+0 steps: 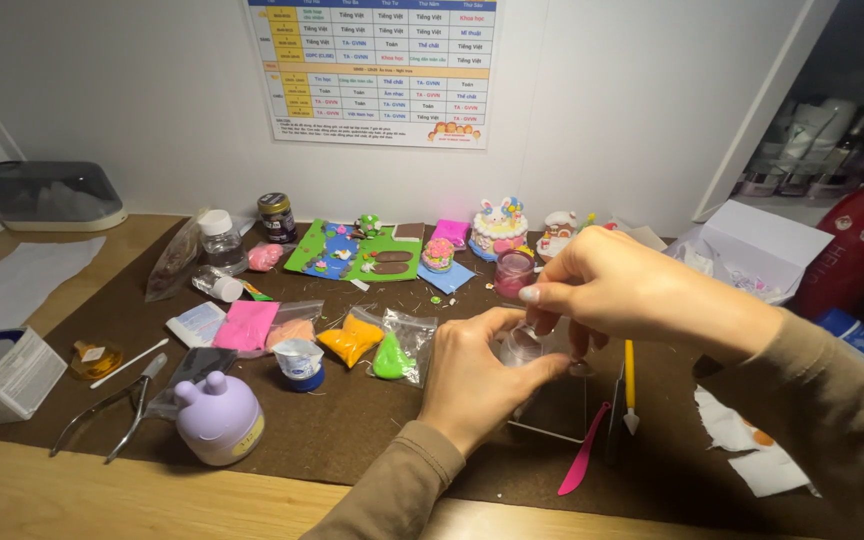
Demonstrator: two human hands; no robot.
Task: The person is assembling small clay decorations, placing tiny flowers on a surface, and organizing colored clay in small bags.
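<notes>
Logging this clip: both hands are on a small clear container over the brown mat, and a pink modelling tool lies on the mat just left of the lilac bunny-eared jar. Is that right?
Not quite. In the head view the pink modelling tool lies right of the lilac bunny-eared jar, below the hands; metal nippers lie left of the jar. The left hand and right hand do hold the small clear container over the brown mat.

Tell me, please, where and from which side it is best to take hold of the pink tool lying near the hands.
Grip the pink tool at its thicker lower end, probably coming from the near side: it lies slanted on the brown mat, and its thin upper end sits close under the right hand.
</notes>
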